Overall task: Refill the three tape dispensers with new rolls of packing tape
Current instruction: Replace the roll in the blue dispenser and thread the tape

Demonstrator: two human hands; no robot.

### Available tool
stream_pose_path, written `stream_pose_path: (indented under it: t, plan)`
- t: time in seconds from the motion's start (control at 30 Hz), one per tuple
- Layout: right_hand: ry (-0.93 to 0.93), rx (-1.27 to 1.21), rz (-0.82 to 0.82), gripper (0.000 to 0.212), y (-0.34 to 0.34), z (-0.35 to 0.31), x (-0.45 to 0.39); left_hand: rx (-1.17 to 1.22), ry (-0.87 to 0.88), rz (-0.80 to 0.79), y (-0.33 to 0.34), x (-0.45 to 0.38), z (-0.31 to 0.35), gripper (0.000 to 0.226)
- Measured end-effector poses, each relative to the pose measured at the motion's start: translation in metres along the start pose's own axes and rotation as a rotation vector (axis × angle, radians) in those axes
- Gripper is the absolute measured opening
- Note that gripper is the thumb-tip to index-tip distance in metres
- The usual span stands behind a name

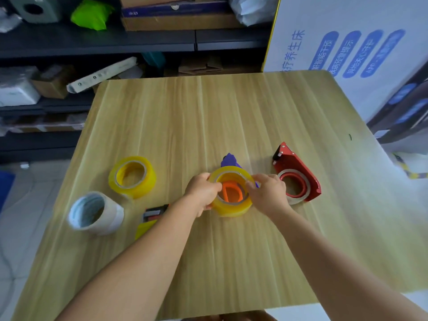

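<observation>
I see a yellow tape roll (231, 200) seated over the orange hub (232, 193) of a purple dispenser (228, 160) mid-table (208, 117). My left hand (202, 190) and right hand (268, 193) both grip its rim, fingers curled around it. Just right lies a red dispenser (298, 169); to the left, a second yellow roll (132, 177), a white roll (95, 213), and a yellow dispenser (149, 220).

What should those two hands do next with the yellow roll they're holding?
Probably press it down. Both the left hand and right hand grip the yellow tape roll, whose hole already rings the orange hub of the purple dispenser.
</observation>
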State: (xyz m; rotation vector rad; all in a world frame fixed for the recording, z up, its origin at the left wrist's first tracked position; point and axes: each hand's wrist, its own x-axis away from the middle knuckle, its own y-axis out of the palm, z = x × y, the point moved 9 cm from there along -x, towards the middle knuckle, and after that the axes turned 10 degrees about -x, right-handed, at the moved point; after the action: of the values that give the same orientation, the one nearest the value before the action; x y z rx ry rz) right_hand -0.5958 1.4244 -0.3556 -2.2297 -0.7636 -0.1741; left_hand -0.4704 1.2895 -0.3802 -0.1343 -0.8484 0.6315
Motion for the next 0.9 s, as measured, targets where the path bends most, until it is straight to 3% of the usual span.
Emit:
stream_pose_path:
  t: [0.2,0.5,0.73,0.9]
  plan:
    - [-0.003,0.044,-0.040,0.037,0.005,0.001,-0.002,-0.047,-0.003,0.099,-0.007,-0.011,-0.003,0.024]
    - [0.026,0.002,-0.090,0.034,0.010,0.006,-0.008,-0.128,0.011,0.177,-0.004,-0.022,-0.009,0.029]
    - [0.016,-0.025,-0.150,0.063,0.024,0.006,-0.018,-0.169,0.039,0.193,0.001,-0.032,-0.010,0.032]
    - [0.044,0.052,-0.188,0.066,0.035,0.006,-0.029,-0.168,0.063,0.145,0.005,-0.041,-0.009,0.038]
